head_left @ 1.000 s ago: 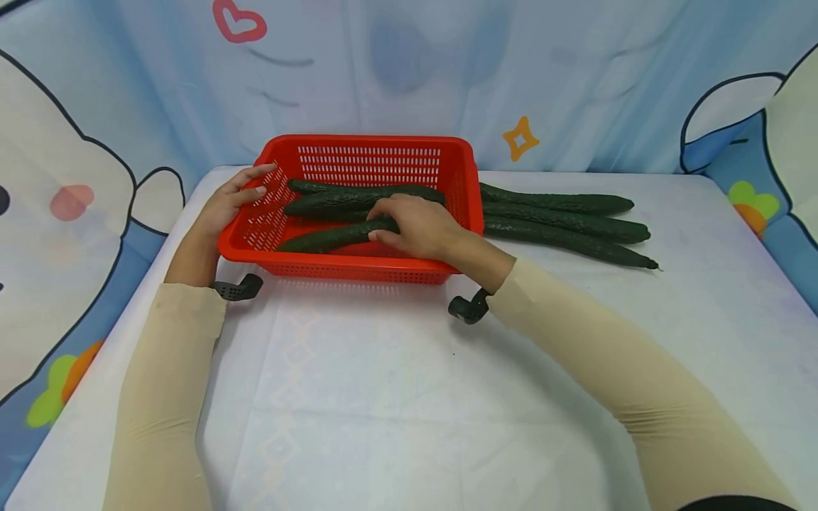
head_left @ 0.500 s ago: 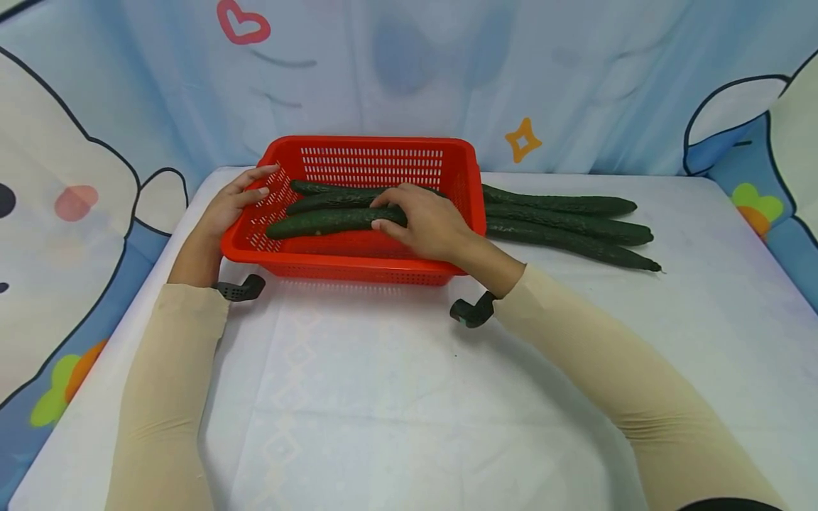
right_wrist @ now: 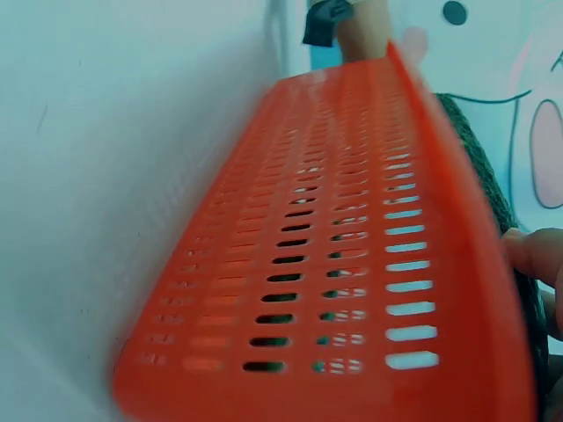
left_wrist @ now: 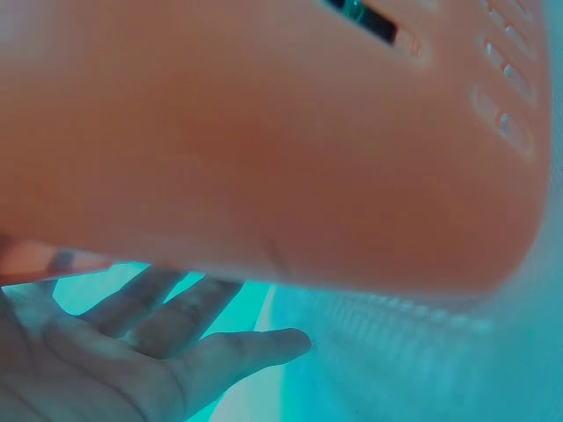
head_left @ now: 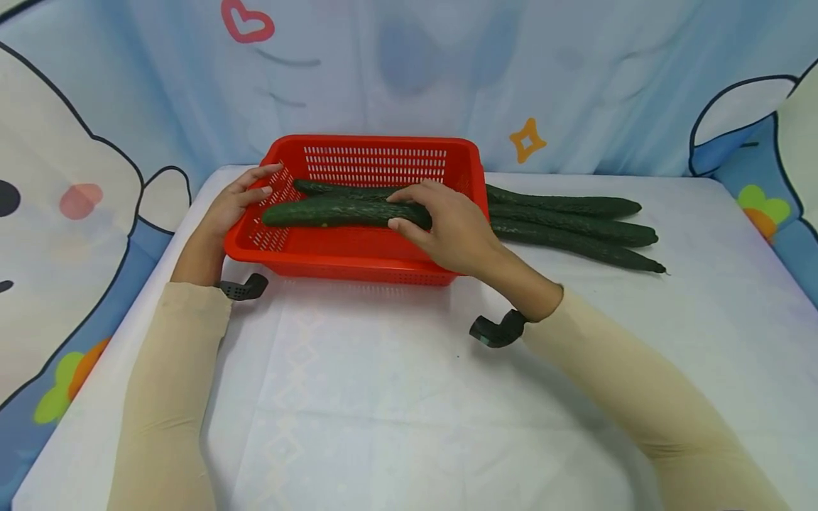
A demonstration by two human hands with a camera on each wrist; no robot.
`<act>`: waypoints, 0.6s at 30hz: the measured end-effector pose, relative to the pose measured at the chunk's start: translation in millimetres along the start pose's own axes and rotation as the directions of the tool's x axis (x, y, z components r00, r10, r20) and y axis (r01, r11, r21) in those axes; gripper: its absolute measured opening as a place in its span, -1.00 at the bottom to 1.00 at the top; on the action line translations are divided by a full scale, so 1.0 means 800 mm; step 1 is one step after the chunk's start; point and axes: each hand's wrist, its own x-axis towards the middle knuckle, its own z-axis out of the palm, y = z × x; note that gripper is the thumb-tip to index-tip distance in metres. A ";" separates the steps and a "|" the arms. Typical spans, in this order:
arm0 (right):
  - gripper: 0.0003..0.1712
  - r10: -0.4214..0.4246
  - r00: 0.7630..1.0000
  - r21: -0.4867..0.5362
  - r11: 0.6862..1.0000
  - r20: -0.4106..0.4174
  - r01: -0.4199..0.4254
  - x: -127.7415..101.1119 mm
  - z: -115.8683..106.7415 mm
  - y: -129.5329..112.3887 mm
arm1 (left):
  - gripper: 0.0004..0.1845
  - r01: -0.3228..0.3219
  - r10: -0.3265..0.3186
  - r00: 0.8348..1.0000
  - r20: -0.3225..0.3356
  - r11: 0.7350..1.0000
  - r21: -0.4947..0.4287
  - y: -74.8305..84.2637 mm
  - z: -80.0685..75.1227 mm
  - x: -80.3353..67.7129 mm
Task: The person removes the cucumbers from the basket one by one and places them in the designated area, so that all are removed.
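Observation:
A red slotted basket (head_left: 358,257) stands at the back middle of the white table. My right hand (head_left: 447,223) grips a long dark green cucumber (head_left: 332,212) near its right end and holds it level above the basket. Another cucumber (head_left: 326,189) lies inside toward the back. My left hand (head_left: 239,197) rests with straight fingers on the basket's left rim. In the right wrist view the basket's front wall (right_wrist: 343,264) fills the frame, with the cucumber (right_wrist: 493,185) above its rim. In the left wrist view the basket wall (left_wrist: 264,132) is close and blurred above my fingers (left_wrist: 176,343).
Three more cucumbers (head_left: 575,226) lie side by side on the table right of the basket. A printed blue cloth backdrop (head_left: 409,71) rises behind the table. The table's left edge runs close beside my left arm.
My right hand has lifted the front cucumber out of the basket bottom, levelled it and drawn it slightly right. The left hand has stayed on the rim.

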 end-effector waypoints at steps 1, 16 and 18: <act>-0.55 -0.002 1.000 0.002 1.000 -0.005 0.002 -0.004 -0.004 -0.001 | -0.55 0.000 0.000 1.000 -0.004 1.000 0.002 0.000 0.000 0.001; -0.56 0.076 0.997 -0.071 0.994 -0.031 -0.078 -0.083 -0.055 0.012 | -0.50 -0.024 0.024 0.999 0.031 1.000 -0.002 0.006 0.008 -0.007; -0.57 0.092 0.995 -0.090 0.991 -0.039 -0.095 -0.093 -0.059 0.015 | -0.50 -0.021 0.021 1.000 0.022 1.000 0.005 0.007 0.009 -0.008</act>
